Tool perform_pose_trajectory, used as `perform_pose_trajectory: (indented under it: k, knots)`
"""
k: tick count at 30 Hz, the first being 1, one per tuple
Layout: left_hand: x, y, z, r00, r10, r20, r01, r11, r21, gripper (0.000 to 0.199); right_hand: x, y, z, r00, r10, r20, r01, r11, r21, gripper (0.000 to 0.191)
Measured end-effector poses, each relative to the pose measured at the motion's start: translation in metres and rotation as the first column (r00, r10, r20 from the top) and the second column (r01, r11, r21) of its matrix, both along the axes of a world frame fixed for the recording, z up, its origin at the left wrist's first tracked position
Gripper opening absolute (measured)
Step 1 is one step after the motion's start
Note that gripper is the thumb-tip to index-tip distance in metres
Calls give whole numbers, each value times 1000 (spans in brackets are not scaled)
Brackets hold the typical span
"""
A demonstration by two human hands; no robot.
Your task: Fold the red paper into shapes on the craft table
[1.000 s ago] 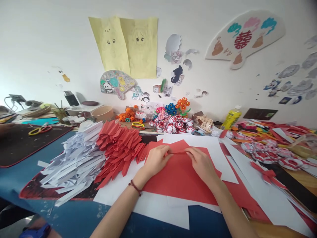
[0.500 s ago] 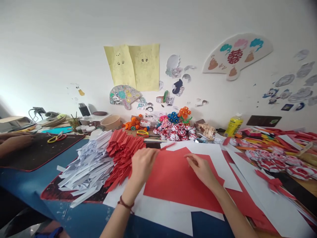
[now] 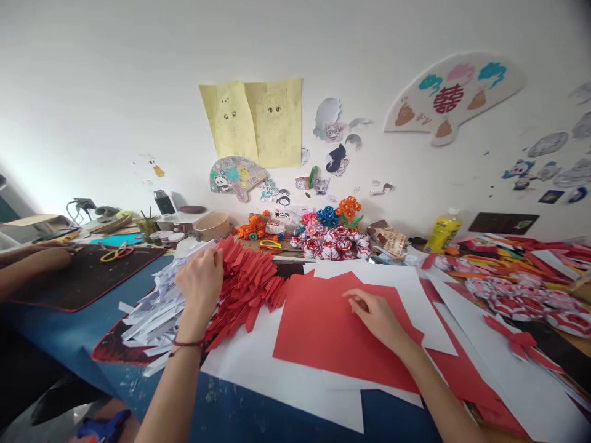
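Note:
My left hand (image 3: 201, 280) is closed, held over the place where a heap of white paper strips (image 3: 161, 307) meets a heap of red folded paper strips (image 3: 247, 280). Its fingers face away from me, so whatever they grip is hidden. My right hand (image 3: 376, 314) hovers over or rests on a large red paper sheet (image 3: 318, 326), loosely curled with its fingers apart and nothing visible in them. Under the red sheet lie large white sheets (image 3: 286, 387).
Left, another person's hands (image 3: 53, 257) are over a dark mat (image 3: 87, 280) with scissors (image 3: 115, 253). Along the wall stand paper flowers (image 3: 327, 216), red-and-white paper balls (image 3: 339, 243) and a yellow bottle (image 3: 443, 231). Paper sheets (image 3: 503, 344) and coloured strips fill the right side.
My left hand, which held a red strip over the red sheet, has swung left to the strip heaps. The right hand has stayed almost in place. The view has shifted slightly left.

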State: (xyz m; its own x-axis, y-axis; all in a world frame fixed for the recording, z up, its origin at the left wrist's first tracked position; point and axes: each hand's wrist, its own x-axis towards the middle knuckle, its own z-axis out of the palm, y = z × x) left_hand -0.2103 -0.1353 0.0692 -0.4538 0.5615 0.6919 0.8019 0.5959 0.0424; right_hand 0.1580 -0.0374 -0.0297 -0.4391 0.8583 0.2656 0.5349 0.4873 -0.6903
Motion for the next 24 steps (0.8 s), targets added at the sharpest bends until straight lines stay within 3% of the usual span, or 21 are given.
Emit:
perform_pose_trajectory:
  k: [9,16,18,20,24]
  knots:
    - [3,8,-5,999,-2,-32,-1,997,-81,40,2,6,-8,1000,20,10,-20,999,37,29]
    - [15,0,-4,997,-57,-53,57,998,6,40,2,4,-6,998,-41,46,37,996,82,28]
    - [32,3,-7,987,-145,-68,147,988,36,39,4,5,-4,993,-116,35,114,992,52,28]
    - [56,10,-14,947,-313,-80,313,950,-14,35,8,7,-3,979,-203,0,203,979,-11,28]
    - [117,38,-38,789,-614,-4,592,762,-260,29,17,12,-2,919,-394,-28,393,919,-32,28]
